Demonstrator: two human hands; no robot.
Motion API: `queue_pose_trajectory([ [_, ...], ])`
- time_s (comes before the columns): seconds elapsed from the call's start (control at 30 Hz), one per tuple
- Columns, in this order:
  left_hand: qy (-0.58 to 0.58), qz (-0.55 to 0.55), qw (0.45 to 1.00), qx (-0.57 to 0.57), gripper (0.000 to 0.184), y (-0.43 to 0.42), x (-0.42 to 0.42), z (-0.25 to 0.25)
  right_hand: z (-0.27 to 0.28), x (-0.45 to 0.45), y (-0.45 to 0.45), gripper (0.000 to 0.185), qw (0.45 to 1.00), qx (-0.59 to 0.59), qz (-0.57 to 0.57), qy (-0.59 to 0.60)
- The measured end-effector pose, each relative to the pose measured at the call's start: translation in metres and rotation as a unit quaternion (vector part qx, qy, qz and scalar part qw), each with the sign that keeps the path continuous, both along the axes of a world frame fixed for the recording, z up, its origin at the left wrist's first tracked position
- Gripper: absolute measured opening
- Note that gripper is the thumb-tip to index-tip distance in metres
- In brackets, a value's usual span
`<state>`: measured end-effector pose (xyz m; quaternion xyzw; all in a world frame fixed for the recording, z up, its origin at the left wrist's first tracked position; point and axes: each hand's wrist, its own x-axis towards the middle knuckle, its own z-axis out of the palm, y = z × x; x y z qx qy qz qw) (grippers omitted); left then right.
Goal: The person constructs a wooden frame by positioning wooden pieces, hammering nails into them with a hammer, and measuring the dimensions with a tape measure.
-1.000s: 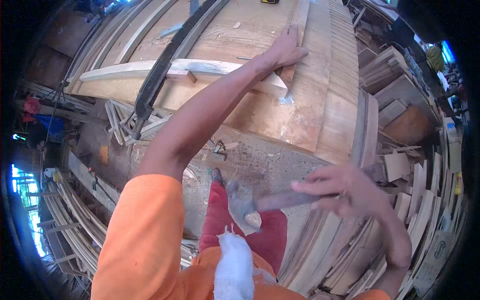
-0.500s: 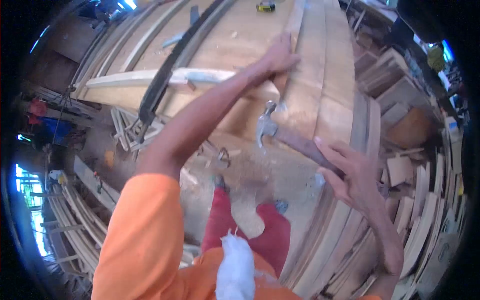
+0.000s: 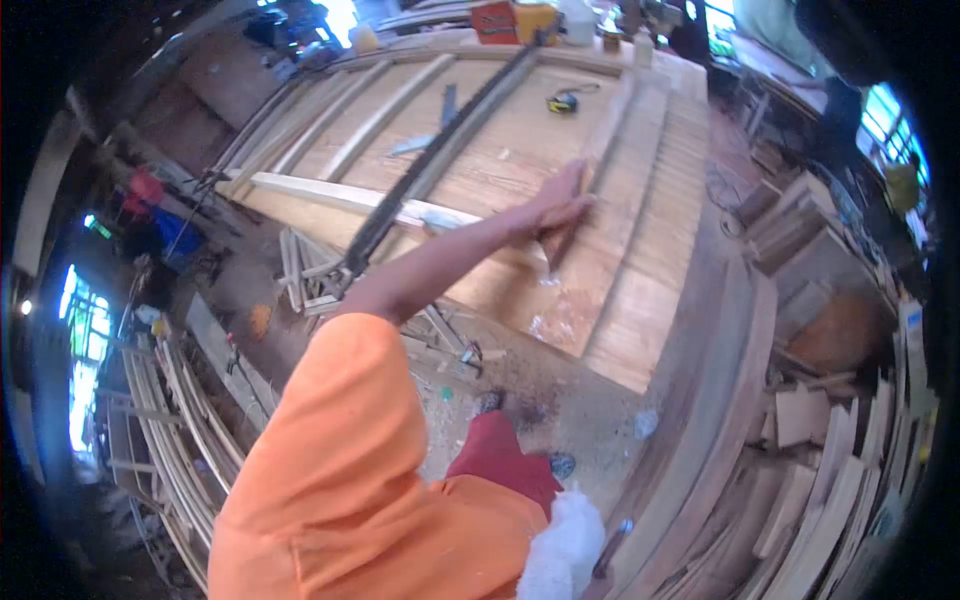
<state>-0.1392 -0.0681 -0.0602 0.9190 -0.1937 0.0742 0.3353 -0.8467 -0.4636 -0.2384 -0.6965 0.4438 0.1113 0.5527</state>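
My left hand (image 3: 563,203) is closed round a narrow wooden strip (image 3: 610,130) standing along the large plywood panel (image 3: 480,160). Its fingers curl over the near end of the strip, whose underside the hand partly hides. My right hand is out of sight. Low down beside the white cloth (image 3: 565,545) at my waist, a small shiny tip on a dark stick shows, too little to name. Left of my left hand, a long black bar clamp (image 3: 440,160) crosses the panel.
A tape measure (image 3: 563,103) and a blue-bladed square (image 3: 410,145) lie on the panel. Bottles and a red box (image 3: 494,22) stand at its far edge. Long boards (image 3: 720,370) and stacked offcuts (image 3: 810,420) fill the right side; more strips (image 3: 170,430) lean at left.
My right hand and the claw hammer it held have left the view. My left hand stays on the strip. The view has tilted up, showing more of the panel's far end.
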Motion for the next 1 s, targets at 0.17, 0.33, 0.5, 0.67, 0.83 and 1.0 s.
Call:
queue_pose_trajectory([
  [0.17,-0.018,-0.064,0.998,0.017,0.086,0.040,0.028,0.018,-0.042,0.067,0.025,0.029,0.993,0.067,-0.025,0.095],
  [0.33,0.018,0.048,0.997,-0.064,0.053,0.208,0.070,0.115,-0.060,0.157,0.084,0.028,0.988,0.107,0.057,0.099],
  [0.5,-0.047,0.198,0.973,0.112,0.020,0.468,0.065,0.087,-0.070,0.226,0.187,0.027,0.977,0.142,0.113,0.112],
  [0.67,0.065,0.233,0.970,0.008,0.011,0.526,0.036,0.040,-0.069,0.258,0.295,0.027,0.960,0.182,0.162,0.136],
  [0.83,0.013,0.191,0.980,0.057,0.012,0.525,0.044,0.039,-0.061,0.231,0.331,0.027,0.951,0.194,0.161,0.180],
  [1.0,0.029,0.112,0.990,0.076,0.019,0.515,0.063,0.032,-0.068,0.156,0.284,0.027,0.953,0.164,0.089,0.238],
])
